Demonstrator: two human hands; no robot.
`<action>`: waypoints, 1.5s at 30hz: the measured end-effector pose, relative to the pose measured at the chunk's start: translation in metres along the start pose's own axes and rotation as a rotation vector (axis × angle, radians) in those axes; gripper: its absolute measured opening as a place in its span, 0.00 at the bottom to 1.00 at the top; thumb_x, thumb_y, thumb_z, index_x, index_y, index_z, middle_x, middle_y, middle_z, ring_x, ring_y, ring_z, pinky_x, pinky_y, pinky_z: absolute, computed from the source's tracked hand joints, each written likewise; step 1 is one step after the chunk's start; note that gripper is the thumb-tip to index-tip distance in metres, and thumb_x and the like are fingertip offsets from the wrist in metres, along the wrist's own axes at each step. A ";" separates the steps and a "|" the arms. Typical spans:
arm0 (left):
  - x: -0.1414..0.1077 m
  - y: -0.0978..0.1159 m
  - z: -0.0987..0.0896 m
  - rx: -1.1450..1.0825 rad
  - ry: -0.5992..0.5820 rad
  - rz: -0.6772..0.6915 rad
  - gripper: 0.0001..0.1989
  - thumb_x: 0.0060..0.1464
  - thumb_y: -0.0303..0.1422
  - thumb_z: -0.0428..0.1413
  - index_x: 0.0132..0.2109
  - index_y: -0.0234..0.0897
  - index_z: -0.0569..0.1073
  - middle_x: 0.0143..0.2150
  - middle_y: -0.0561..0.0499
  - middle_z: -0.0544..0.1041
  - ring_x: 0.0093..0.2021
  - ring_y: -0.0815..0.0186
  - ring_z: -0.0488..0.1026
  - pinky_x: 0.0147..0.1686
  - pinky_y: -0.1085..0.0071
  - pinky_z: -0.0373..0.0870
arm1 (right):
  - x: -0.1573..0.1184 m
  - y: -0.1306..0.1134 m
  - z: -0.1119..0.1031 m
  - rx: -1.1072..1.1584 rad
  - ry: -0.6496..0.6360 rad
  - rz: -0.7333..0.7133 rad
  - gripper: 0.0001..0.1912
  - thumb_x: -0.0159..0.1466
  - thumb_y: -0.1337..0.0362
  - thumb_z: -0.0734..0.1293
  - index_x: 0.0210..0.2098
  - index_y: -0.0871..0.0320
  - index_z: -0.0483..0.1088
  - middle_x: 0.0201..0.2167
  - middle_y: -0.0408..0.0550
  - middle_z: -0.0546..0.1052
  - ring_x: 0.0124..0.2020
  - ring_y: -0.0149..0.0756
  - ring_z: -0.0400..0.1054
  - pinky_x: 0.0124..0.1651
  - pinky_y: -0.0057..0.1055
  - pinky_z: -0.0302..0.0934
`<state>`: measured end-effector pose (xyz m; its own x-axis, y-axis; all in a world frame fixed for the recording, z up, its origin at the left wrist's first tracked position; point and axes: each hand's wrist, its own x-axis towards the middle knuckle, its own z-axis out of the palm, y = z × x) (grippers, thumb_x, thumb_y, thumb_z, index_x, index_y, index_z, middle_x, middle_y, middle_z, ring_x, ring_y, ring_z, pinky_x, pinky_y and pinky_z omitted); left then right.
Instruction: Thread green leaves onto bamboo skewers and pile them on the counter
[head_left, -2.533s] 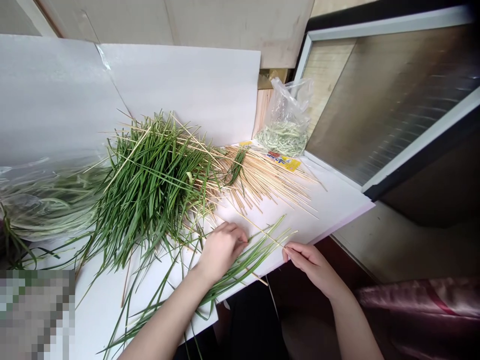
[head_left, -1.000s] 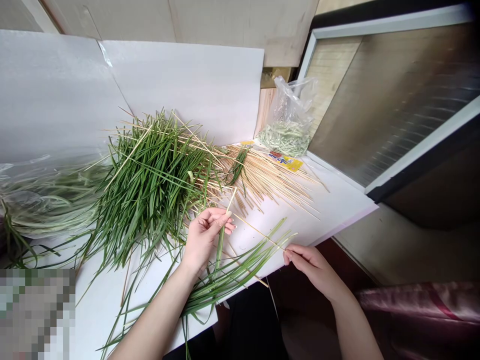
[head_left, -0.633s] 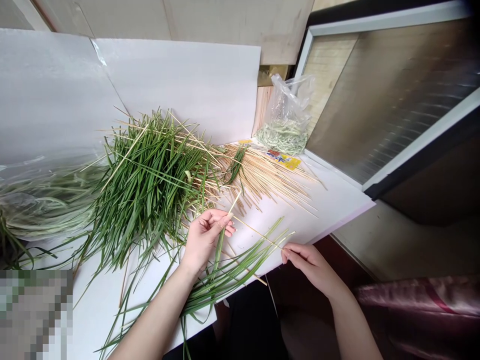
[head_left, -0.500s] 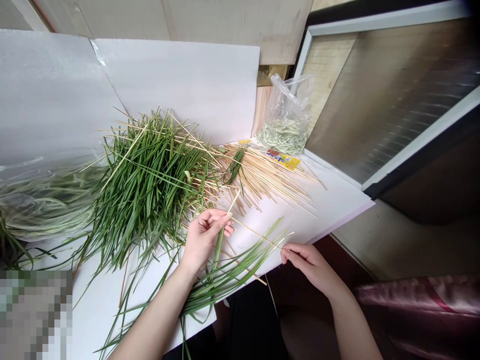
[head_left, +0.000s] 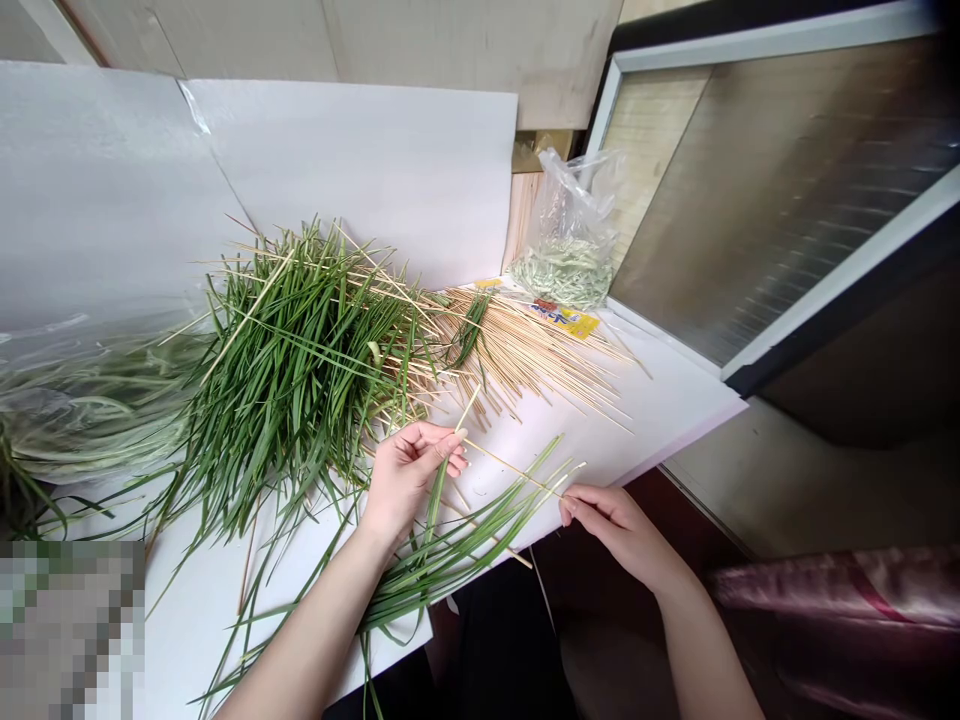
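Note:
A green chive stalk [head_left: 436,492] is pinched in my left hand [head_left: 409,470], its pale end sticking up past the fingertips. My right hand [head_left: 604,515] holds the near end of a thin wooden skewer [head_left: 514,468], whose other end meets the stalk at my left fingertips. Loose chives [head_left: 465,550] lie under and between my hands near the table's front edge. Behind my left hand rises a big heap of chives [head_left: 300,350] with skewers among them. Many bare skewers [head_left: 540,355] are spread to the right of it.
A clear bag with pale green pieces [head_left: 566,265] stands at the back right, by a yellow packet [head_left: 574,322]. Another clear bag of greens [head_left: 97,400] lies at the left. White boards [head_left: 360,170] stand behind; a framed glass panel [head_left: 765,190] is at right.

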<state>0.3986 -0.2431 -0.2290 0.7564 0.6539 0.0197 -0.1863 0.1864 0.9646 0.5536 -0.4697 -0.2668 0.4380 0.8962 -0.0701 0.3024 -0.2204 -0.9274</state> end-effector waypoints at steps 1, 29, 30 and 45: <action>0.000 0.000 0.000 0.000 0.001 0.001 0.10 0.48 0.34 0.68 0.34 0.31 0.79 0.28 0.49 0.79 0.26 0.68 0.75 0.29 0.72 0.73 | 0.000 0.000 0.000 -0.002 0.002 0.002 0.18 0.73 0.56 0.58 0.28 0.56 0.64 0.26 0.40 0.63 0.30 0.34 0.55 0.34 0.31 0.48; -0.004 -0.008 0.007 -0.009 -0.022 -0.129 0.10 0.40 0.31 0.72 0.27 0.32 0.79 0.24 0.50 0.78 0.24 0.71 0.72 0.28 0.75 0.69 | 0.001 -0.003 0.001 -0.004 0.005 -0.008 0.18 0.72 0.57 0.58 0.28 0.56 0.64 0.26 0.41 0.64 0.31 0.35 0.58 0.35 0.30 0.51; -0.005 -0.010 0.009 0.011 -0.040 -0.133 0.10 0.40 0.32 0.72 0.27 0.32 0.79 0.23 0.50 0.78 0.24 0.71 0.72 0.28 0.75 0.69 | 0.001 -0.003 0.001 -0.007 0.005 -0.011 0.18 0.72 0.57 0.58 0.28 0.56 0.64 0.26 0.41 0.65 0.31 0.35 0.58 0.36 0.30 0.51; -0.008 0.000 0.033 0.229 -0.266 -0.106 0.13 0.42 0.38 0.70 0.32 0.34 0.81 0.31 0.46 0.80 0.28 0.66 0.73 0.29 0.71 0.67 | -0.006 -0.019 0.008 -0.007 0.090 -0.041 0.18 0.71 0.52 0.59 0.30 0.56 0.67 0.24 0.41 0.59 0.26 0.34 0.51 0.30 0.31 0.47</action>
<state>0.4130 -0.2727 -0.2208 0.9063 0.4202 -0.0452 0.0246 0.0544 0.9982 0.5389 -0.4678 -0.2513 0.4995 0.8663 0.0011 0.3273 -0.1876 -0.9261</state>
